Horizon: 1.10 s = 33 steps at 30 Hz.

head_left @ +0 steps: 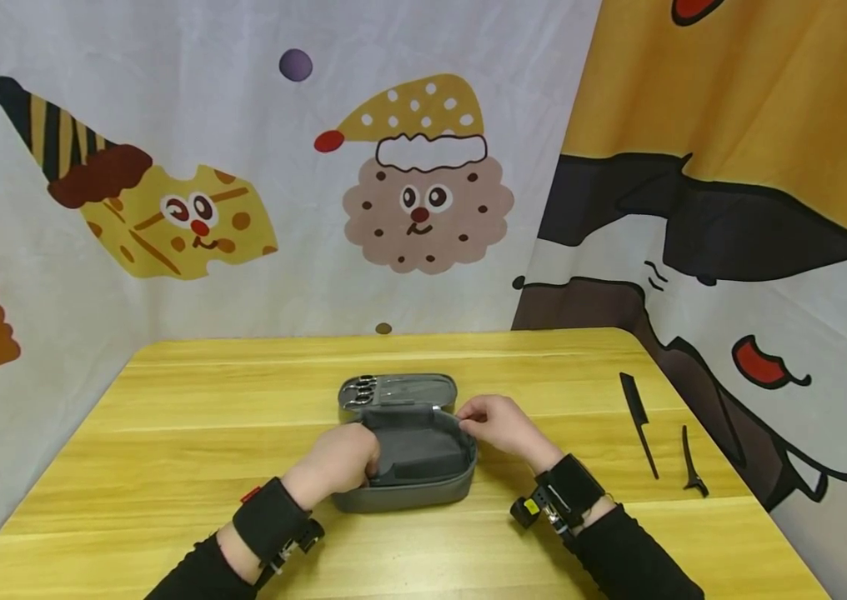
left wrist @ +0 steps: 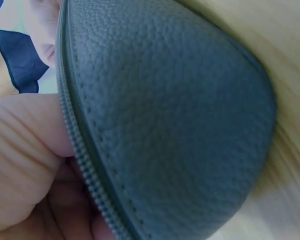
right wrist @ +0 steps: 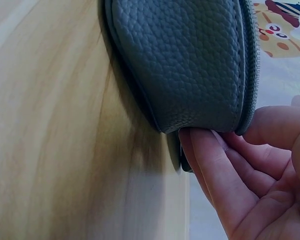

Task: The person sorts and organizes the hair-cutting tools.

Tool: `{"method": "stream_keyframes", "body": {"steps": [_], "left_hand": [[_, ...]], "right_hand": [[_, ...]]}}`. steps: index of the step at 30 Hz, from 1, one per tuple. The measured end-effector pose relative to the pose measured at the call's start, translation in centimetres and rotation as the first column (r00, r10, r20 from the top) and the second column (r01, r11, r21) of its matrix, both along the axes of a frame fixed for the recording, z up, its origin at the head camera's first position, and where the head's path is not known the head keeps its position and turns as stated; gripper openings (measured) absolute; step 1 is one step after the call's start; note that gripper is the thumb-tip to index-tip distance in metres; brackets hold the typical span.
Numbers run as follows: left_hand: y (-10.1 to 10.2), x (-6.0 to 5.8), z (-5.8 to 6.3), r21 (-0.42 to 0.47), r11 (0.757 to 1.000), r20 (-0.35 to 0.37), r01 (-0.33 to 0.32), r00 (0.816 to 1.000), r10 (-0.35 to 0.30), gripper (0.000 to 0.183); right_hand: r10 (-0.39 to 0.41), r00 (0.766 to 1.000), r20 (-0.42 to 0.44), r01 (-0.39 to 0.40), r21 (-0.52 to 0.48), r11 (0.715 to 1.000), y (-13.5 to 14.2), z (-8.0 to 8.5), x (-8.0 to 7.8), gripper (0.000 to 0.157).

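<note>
A grey zip case (head_left: 434,493) with a pebbled leather-like surface lies unzipped on the table, its lid (head_left: 438,379) folded back behind it. My left hand (head_left: 344,458) reaches over the left rim with its fingers down inside. In the left wrist view, the thumb lies against the zipper teeth (left wrist: 80,150) and the fingers bend behind the wall; I cannot tell whether they hold something. A dark strip (head_left: 416,472) runs along the case's inner front wall. My right hand (head_left: 498,425) pinches the back right rim, thumb at the zipper edge and fingers against the outer wall.
Shiny metal scissors handles (head_left: 365,390) show at the left of the lid. On the table's right side lie a black tail comb (head_left: 637,417) and a black hair clip (head_left: 691,467). A printed curtain (head_left: 243,108) hangs behind the table (head_left: 168,467).
</note>
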<state>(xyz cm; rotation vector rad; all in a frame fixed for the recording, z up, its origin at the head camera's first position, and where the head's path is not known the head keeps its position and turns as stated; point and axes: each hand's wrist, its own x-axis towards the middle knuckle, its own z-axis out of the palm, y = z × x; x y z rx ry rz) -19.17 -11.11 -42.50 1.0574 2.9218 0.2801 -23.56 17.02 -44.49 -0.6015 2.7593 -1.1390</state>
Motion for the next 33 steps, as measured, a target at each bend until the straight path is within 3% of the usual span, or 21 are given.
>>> {"method": "stream_keyframes", "body": {"steps": [9,14,17,21,27,30,33], "left_hand": [[-0.6,0.2,0.5,0.031,0.998,0.005,0.045,0.999,-0.045,0.032],[-0.9,0.0,0.7,0.094,0.995,0.002,0.028,1.0,-0.028,0.024],[-1.0,0.0,0.9,0.14,0.99,-0.037,-0.013,0.999,0.018,0.013],[-1.2,0.2,0.8,0.2,0.975,-0.081,-0.096,0.99,0.114,0.022],[-1.6,0.3,0.6,0.289,0.928,-0.143,-0.235,0.948,0.284,0.032],[-2.1,0.3,0.5,0.307,0.91,-0.152,-0.279,0.93,0.336,0.034],[-2.6,0.3,0.2,0.31,0.898,-0.13,-0.311,0.922,0.364,0.035]], "right_hand": [[0.006,1.0,0.005,-0.006,0.006,1.0,0.1,0.1,0.0,0.006],[0.005,1.0,0.004,-0.005,0.006,1.0,0.1,0.2,0.0,0.007],[0.005,1.0,-0.001,-0.005,0.009,1.0,0.1,0.2,0.0,0.007],[0.009,1.0,-0.007,-0.009,0.011,1.0,0.1,0.2,0.1,0.007],[0.003,1.0,-0.005,-0.003,0.011,1.0,0.1,0.2,0.1,0.006],[0.003,1.0,-0.005,-0.003,0.008,1.0,0.1,0.1,0.0,0.006],[0.0,1.0,-0.012,0.0,0.006,1.0,0.3,0.0,0.1,0.006]]}}
